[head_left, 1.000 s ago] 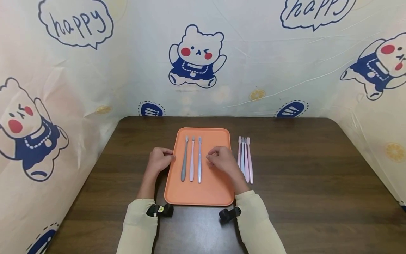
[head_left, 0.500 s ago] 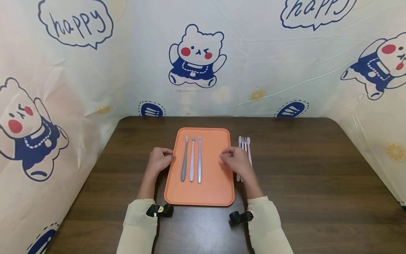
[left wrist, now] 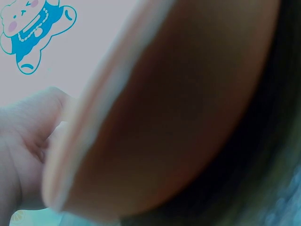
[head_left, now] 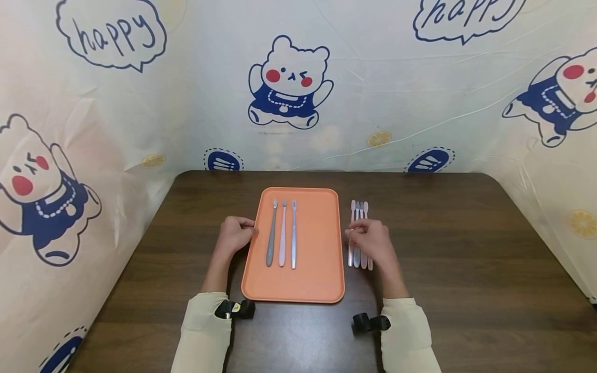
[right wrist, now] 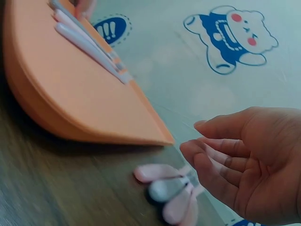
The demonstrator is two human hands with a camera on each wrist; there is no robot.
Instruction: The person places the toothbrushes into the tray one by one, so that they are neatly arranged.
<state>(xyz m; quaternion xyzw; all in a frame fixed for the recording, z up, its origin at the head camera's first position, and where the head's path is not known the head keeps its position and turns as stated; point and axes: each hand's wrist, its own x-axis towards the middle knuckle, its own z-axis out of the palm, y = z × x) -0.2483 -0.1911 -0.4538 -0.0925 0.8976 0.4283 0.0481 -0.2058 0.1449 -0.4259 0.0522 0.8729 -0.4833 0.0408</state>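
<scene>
With right hand point(head_left: 375, 241) empty and loosely uncurled, shifted from tray point(head_left: 322, 280) to four brushes point(head_left: 357, 258), now within reach, and left hand point(head_left: 234, 233) pinching tray's rim.

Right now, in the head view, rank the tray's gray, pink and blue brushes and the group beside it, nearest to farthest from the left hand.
1. Gray brush: leftmost on the tray.
2. Pink brush: middle of the three.
3. Blue brush: rightmost there.
4. Group: right of the tray, by the right hand.
</scene>
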